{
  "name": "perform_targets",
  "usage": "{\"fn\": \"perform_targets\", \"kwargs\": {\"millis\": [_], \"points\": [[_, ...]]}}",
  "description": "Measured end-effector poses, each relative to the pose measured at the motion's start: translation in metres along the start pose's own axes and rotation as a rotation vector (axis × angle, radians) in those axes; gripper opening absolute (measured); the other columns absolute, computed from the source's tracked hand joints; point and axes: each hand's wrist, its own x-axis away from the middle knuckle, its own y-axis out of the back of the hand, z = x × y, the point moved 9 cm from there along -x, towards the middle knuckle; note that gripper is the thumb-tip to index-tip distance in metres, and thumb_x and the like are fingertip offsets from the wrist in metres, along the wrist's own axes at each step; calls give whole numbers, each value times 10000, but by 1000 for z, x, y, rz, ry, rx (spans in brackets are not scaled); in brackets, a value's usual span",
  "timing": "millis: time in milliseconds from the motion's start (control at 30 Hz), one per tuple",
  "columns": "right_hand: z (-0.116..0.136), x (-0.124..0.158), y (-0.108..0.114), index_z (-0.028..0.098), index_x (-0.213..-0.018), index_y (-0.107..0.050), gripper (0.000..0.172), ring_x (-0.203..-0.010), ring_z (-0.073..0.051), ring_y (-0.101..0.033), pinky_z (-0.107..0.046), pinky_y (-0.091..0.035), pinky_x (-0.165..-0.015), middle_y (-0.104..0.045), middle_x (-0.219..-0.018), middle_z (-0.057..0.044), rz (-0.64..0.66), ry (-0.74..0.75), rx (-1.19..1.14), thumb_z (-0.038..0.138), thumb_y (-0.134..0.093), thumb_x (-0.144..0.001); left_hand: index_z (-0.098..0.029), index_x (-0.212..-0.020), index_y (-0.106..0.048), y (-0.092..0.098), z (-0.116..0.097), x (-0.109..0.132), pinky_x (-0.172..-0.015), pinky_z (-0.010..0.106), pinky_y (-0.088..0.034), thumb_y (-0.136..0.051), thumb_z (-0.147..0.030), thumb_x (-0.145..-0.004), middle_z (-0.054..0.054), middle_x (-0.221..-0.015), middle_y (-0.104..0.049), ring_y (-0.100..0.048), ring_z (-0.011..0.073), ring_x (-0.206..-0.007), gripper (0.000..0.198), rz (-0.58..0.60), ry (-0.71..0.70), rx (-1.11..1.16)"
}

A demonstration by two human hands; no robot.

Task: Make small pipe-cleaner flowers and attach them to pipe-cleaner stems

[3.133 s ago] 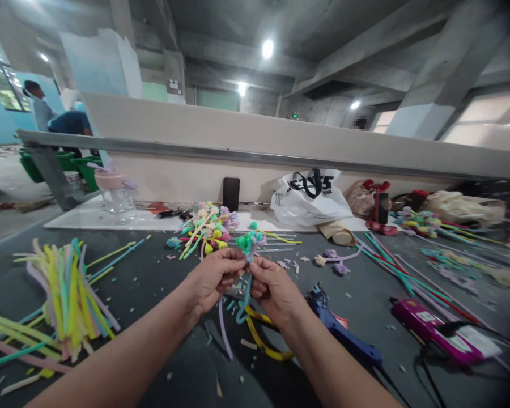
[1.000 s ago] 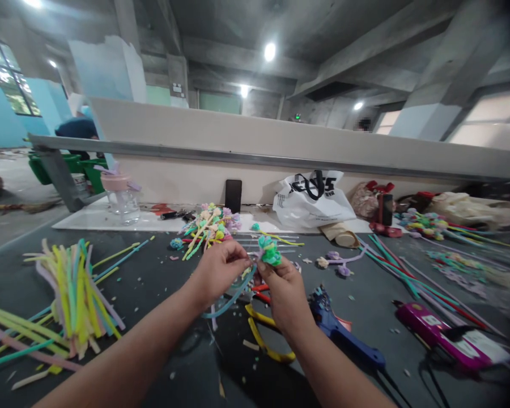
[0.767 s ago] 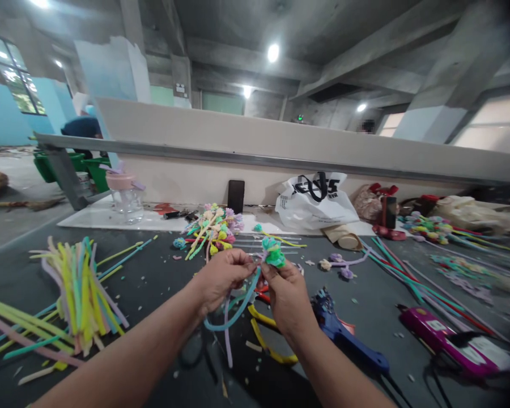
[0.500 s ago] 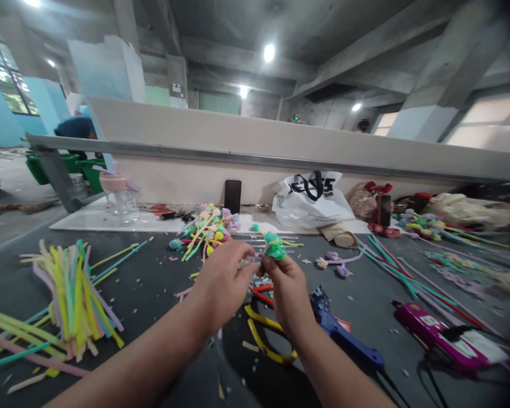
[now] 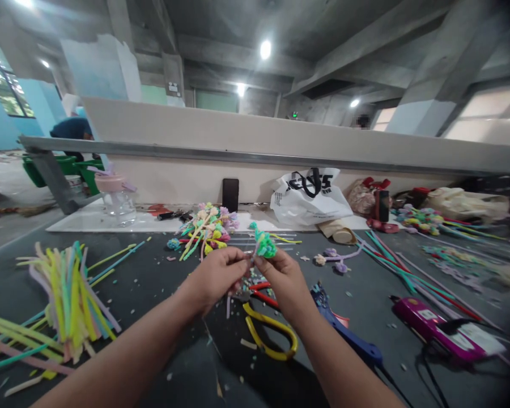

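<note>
Between the thumb and fingers of my right hand (image 5: 285, 280) is a small green fuzzy pipe-cleaner flower (image 5: 266, 245), held above the middle of the table. My left hand (image 5: 219, 277) is pinched shut right beside the flower's lower left side, the fingertips of both hands almost meeting. What lies in the left pinch is too small to make out. Below the hands are a yellow-handled cutting tool (image 5: 278, 356) and a red-handled tool (image 5: 264, 296), their heads partly covered. A blue glue gun (image 5: 352, 335) lies to the right of my right wrist.
Loose pipe cleaners (image 5: 68, 306) are piled at left. Finished-looking flowers (image 5: 208, 224) lie behind my hands. Purple flower stems (image 5: 340, 258) and a magenta corded device (image 5: 433, 328) are at right. A bottle (image 5: 115, 198), a phone (image 5: 230, 194) and a white bag (image 5: 310, 198) line the back.
Both hands have shifted slightly left with the green flower. My left fingers have gone from a looser curl to a pinch, and more of the tools below shows.
</note>
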Motion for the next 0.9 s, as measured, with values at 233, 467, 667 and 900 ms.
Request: {"fn": "perform_targets", "kwargs": {"millis": [233, 467, 667, 900], "points": [[-3, -1, -5, 175, -615, -587, 183, -596, -126, -479, -246, -371, -603, -543, -586, 35, 68, -76, 17, 316, -651, -713, -137, -647, -506, 3, 13, -3, -342, 146, -313, -587, -324, -729, -36, -575, -509, -404, 38, -393, 219, 72, 96, 92], [-21, 6, -17, 162, -696, -613, 179, -596, -123, -566, -254, -418, -637, -638, -651, 6, 86, -290, -450, 287, -730, -644, -136, -719, -538, 7, 16, -6, -343, 138, -315, -588, -326, -743, -30, -598, -527, -427, 38, -408, 198, 78, 90, 176], [-20, 11, -28, 163, -733, -607, 168, -570, -112, -582, -237, -441, -613, -643, -643, 3, 140, -348, -592, 244, -731, -652, -130, -665, -535, 0, 19, -5, -345, 139, -313, -613, -296, -732, -36, -559, -507, -422, 40, -414, 196, 148, 110, 262], [-29, 13, -25, 167, -639, -582, 220, -403, -70, -451, -194, -366, -441, -543, -462, 50, 57, -410, -582, 268, -769, -581, -135, -668, -510, -2, 20, -7, -389, 165, -360, -575, -307, -759, -12, -579, -556, -431, 53, -423, 206, 72, 77, 150]]}}
